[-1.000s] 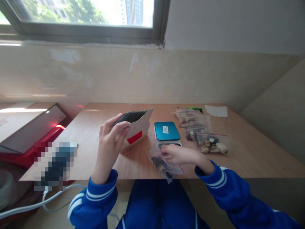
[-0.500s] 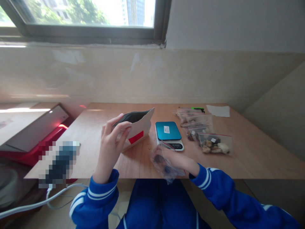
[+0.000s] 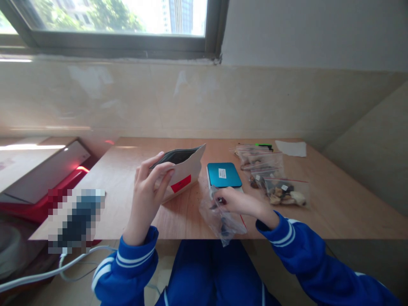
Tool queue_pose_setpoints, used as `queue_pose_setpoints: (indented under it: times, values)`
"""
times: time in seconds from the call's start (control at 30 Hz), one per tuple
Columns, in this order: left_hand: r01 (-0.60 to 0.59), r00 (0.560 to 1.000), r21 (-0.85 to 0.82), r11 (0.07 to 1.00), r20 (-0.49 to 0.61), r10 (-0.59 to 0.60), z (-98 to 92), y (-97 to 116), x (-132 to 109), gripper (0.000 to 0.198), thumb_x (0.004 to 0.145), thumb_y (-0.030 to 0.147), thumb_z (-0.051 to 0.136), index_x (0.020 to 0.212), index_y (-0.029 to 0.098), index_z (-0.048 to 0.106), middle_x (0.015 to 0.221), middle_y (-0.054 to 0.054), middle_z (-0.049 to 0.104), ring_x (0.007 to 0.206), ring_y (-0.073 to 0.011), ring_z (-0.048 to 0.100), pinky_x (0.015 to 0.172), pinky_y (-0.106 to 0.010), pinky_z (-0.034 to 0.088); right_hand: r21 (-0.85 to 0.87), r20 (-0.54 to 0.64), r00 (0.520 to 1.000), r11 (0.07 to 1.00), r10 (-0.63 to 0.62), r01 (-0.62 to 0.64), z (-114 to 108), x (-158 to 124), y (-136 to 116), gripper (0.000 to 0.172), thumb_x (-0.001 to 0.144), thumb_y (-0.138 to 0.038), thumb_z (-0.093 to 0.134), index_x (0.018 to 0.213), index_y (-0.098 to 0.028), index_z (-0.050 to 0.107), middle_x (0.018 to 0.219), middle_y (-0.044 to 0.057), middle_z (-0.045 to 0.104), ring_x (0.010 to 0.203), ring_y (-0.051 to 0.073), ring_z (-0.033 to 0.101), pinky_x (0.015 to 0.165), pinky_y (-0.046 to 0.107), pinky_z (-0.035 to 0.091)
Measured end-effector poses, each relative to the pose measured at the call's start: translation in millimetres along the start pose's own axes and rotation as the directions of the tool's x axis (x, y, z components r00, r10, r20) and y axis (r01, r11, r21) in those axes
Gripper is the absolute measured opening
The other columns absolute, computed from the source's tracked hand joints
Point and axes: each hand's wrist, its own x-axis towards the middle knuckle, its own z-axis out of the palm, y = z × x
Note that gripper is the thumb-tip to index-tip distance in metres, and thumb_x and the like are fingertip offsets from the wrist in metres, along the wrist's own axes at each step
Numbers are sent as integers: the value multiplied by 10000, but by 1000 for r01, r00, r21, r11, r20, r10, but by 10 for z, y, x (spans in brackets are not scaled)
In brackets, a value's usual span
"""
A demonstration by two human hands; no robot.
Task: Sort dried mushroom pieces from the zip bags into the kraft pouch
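Since the earlier frame, the right hand (image 3: pixel 244 202) has lifted slightly and moved toward the scale, and the clear plastic bag (image 3: pixel 221 223) now hangs more upright from it, with dark chunks gathered low inside. The right fingers (image 3: pixel 221 200) are bent and pinch the top of the bag, just in front of the scale (image 3: pixel 224 175), whose teal lid carries a white label. The bag's lower corner reaches the front edge of the wooden table (image 3: pixel 334 212). The left hand (image 3: pixel 145 202) stays raised above the table and grasps a paper pouch (image 3: pixel 186 174), its fingers curled around the front. The pouch stands tilted, with its dark-lined mouth open upward and a red label on its side. To the right of the scale lie several zip bags (image 3: pixel 264 170), overlapping one another; the nearest holds pale and dark chunks. Beyond them are a white paper (image 3: pixel 290 148) and a green-topped item (image 3: pixel 264 146), too small to tell exactly. Blue sleeves (image 3: pixel 130 263) with white stripes cover both forearms.
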Motion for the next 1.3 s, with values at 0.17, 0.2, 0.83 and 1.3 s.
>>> queue_pose_setpoints:
  times: [0.17,0.2,0.83,1.3]
  values:
    - [3,1000,13,1000,4,-3,-8,18,6,171,902,244,544,1041,257,643,1265,-68,562,1138,-235,551,959,-422,462,-46,0,1000,999,-8,8,-337,-80,-163,167,760,-134,648,893,-158,745,863,59,730,773,180,660,656,232,466]
    - [3,1000,12,1000,2,-3,-7,19,8,170,902,248,543,1039,258,644,1266,-67,563,1136,-236,553,959,-423,464,-43,-17,1000,999,-21,20,-434,-113,-204,151,761,-157,661,886,-162,745,855,54,730,768,176,660,661,234,472]
    - [-45,999,49,998,11,45,-16,-39,-6,209,901,248,551,1085,288,640,1300,-48,556,1147,-235,555,969,-428,444,-1,-521,668,783,-531,622,-765,659,-723,243,887,-209,586,1125,-181,633,1117,49,660,1000,163,625,897,315,520]
    - [-6,999,-9,1000,38,7,-39,1,9,180,913,253,525,1048,267,644,1288,-65,557,1202,-239,534,984,-430,450,136,-219,976,990,-1,32,-704,-162,55,223,866,-210,462,873,-156,678,837,56,695,763,173,647,707,298,520]
